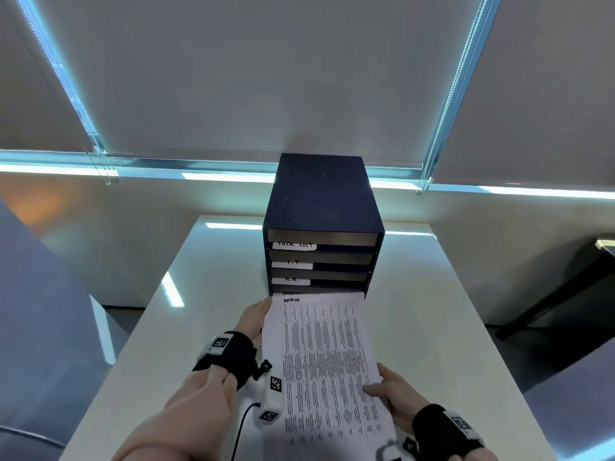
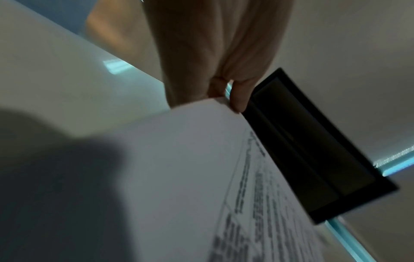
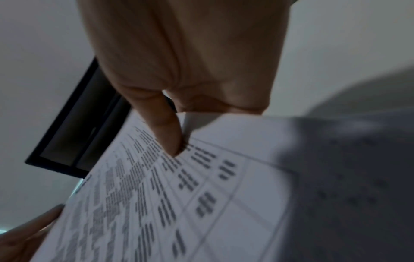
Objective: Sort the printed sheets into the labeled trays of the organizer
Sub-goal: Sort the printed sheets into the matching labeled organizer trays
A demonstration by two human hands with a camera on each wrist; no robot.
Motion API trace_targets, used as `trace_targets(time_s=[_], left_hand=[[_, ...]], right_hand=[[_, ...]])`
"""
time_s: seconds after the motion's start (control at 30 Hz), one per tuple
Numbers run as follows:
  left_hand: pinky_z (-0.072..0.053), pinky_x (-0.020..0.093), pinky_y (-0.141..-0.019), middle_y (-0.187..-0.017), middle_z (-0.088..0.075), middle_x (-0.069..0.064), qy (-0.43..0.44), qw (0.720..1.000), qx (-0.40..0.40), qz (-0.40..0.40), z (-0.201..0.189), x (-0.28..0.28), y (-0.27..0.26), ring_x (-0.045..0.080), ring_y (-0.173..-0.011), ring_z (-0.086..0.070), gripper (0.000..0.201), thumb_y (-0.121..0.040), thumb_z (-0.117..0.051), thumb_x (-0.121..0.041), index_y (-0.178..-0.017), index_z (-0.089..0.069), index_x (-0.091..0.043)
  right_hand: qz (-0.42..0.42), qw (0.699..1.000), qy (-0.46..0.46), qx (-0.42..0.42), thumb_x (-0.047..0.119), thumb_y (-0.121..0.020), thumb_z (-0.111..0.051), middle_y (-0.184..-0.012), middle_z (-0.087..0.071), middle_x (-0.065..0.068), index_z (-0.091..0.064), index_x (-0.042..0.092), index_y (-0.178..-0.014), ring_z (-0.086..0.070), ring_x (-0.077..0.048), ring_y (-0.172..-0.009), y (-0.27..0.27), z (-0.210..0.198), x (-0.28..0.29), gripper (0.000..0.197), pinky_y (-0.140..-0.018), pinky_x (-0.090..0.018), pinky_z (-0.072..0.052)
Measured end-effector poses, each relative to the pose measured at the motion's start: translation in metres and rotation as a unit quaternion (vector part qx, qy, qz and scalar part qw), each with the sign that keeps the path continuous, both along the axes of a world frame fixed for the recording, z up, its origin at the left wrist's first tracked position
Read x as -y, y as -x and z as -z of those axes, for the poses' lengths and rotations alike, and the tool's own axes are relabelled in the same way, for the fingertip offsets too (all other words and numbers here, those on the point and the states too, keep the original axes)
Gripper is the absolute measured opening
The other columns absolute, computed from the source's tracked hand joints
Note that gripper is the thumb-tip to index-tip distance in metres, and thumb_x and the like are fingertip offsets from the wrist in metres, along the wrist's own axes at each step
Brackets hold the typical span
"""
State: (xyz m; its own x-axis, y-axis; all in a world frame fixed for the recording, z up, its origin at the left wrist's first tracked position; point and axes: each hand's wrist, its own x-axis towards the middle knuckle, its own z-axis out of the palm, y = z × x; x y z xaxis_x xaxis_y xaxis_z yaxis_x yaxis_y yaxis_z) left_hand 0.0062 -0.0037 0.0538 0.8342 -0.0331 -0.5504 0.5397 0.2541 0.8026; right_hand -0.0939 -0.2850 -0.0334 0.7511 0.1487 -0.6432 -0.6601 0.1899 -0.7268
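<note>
Both hands grip one sheet (image 1: 327,354), the left hand (image 1: 254,322) on its left edge, the right hand (image 1: 396,394) near its right corner, its far end at the organizer's (image 1: 321,207) bottom tray.

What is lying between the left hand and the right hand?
The printed sheet spans between left hand and right hand; both grip its edges, in the head view.

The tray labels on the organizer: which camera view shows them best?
The head view: the tray labels face the camera, and three read clearly. Both wrist views show only the dark organizer front edge-on behind the sheet, with no label legible.
</note>
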Motion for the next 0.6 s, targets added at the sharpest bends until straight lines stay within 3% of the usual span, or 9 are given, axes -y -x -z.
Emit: trace_targets(time_s=[0.07, 0.1, 0.17, 0.23, 0.3, 0.37, 0.4, 0.5, 0.6], left_hand=[[-0.046, 0.041, -0.096, -0.14, -0.044, 0.026, -0.048, 0.999, -0.012, 0.007, 0.017, 0.001, 0.008, 0.035, -0.121, -0.052, 0.06, -0.098, -0.048, -0.021, -0.145, -0.021, 0.006], [-0.05, 0.037, -0.085, -0.136, -0.047, 0.025, -0.062, 0.998, -0.023, 0.021, 0.026, 0.002, 0.015, 0.032, -0.116, -0.057, 0.058, -0.097, -0.049, -0.017, -0.144, -0.023, 0.005], [-0.055, 0.026, -0.056, -0.104, -0.061, 0.021, -0.07, 0.994, -0.056, 0.056, 0.037, 0.005, 0.03, 0.018, -0.074, -0.071, 0.04, -0.098, -0.048, -0.01, -0.135, -0.035, -0.002], [-0.05, 0.022, -0.041, -0.08, -0.059, 0.013, -0.085, 0.991, -0.081, 0.071, 0.047, 0.004, 0.036, 0.015, -0.046, -0.061, 0.035, -0.098, -0.044, -0.004, -0.131, -0.039, 0.006], [-0.048, 0.02, -0.04, -0.077, -0.059, 0.014, -0.095, 0.989, -0.088, 0.075, 0.055, 0.002, 0.033, 0.015, -0.044, -0.057, 0.035, -0.098, -0.042, -0.001, -0.131, -0.04, 0.011], [-0.049, 0.021, -0.041, -0.079, -0.06, 0.016, -0.085, 0.99, -0.085, 0.073, 0.056, 0.003, 0.027, 0.015, -0.043, -0.06, 0.033, -0.098, -0.04, 0.001, -0.129, -0.041, 0.013], [-0.051, 0.023, -0.043, -0.081, -0.061, 0.017, -0.075, 0.991, -0.081, 0.074, 0.055, 0.003, 0.025, 0.016, -0.045, -0.063, 0.033, -0.098, -0.04, 0.002, -0.128, -0.041, 0.014], [-0.055, 0.029, -0.048, -0.089, -0.066, 0.019, -0.05, 0.992, -0.076, 0.087, 0.054, 0.006, 0.018, 0.021, -0.06, -0.069, 0.03, -0.097, -0.043, 0.002, -0.123, -0.046, 0.014], [-0.058, 0.038, -0.061, -0.103, -0.066, 0.019, -0.048, 0.99, -0.089, 0.103, 0.062, 0.008, 0.011, 0.031, -0.08, -0.068, 0.031, -0.096, -0.049, -0.006, -0.124, -0.05, 0.006]], right_hand=[[0.011, 1.0, 0.015, -0.016, -0.007, -0.082, -0.061, -0.157, -0.024, -0.014, -0.018, 0.01, -0.151, -0.03, -0.032, -0.142, 0.009, 0.013, -0.004, 0.084, -0.117, -0.052, -0.023], [0.023, 0.999, 0.019, -0.029, -0.007, -0.085, -0.06, -0.159, -0.018, -0.011, -0.014, 0.009, -0.153, -0.024, -0.03, -0.145, 0.011, 0.017, -0.005, 0.083, -0.119, -0.049, -0.019], [0.039, 0.998, 0.033, -0.043, -0.008, -0.089, -0.055, -0.16, -0.015, -0.012, -0.01, 0.007, -0.152, -0.02, -0.028, -0.146, 0.009, 0.02, -0.005, 0.08, -0.12, -0.044, -0.015], [0.039, 0.997, 0.041, -0.05, -0.009, -0.09, -0.053, -0.158, -0.016, -0.015, -0.01, 0.004, -0.151, -0.018, -0.029, -0.146, 0.001, 0.022, -0.004, 0.076, -0.12, -0.041, -0.014], [0.025, 0.995, 0.086, -0.049, -0.009, -0.09, -0.052, -0.153, -0.031, -0.017, -0.011, 0.003, -0.151, -0.026, -0.031, -0.142, -0.015, 0.018, -0.005, 0.074, -0.12, -0.041, -0.015], [0.023, 0.992, 0.109, -0.052, -0.01, -0.09, -0.049, -0.117, -0.065, -0.014, -0.012, 0.001, -0.151, -0.048, -0.032, -0.12, -0.034, 0.009, -0.008, 0.072, -0.118, -0.041, -0.019], [0.028, 0.992, 0.114, -0.052, -0.01, -0.09, -0.049, -0.112, -0.067, -0.011, -0.011, 0.002, -0.151, -0.051, -0.032, -0.115, -0.047, 0.011, -0.008, 0.072, -0.118, -0.041, -0.02], [0.055, 0.991, 0.114, -0.031, -0.011, -0.088, -0.053, -0.148, -0.037, -0.022, -0.013, 0.006, -0.152, -0.038, -0.042, -0.134, -0.085, 0.016, -0.009, 0.078, -0.115, -0.052, -0.026], [0.086, 0.99, 0.111, -0.023, -0.013, -0.088, -0.053, -0.139, -0.042, -0.034, -0.016, 0.006, -0.152, -0.043, -0.051, -0.126, -0.119, 0.01, -0.016, 0.076, -0.111, -0.056, -0.03]])
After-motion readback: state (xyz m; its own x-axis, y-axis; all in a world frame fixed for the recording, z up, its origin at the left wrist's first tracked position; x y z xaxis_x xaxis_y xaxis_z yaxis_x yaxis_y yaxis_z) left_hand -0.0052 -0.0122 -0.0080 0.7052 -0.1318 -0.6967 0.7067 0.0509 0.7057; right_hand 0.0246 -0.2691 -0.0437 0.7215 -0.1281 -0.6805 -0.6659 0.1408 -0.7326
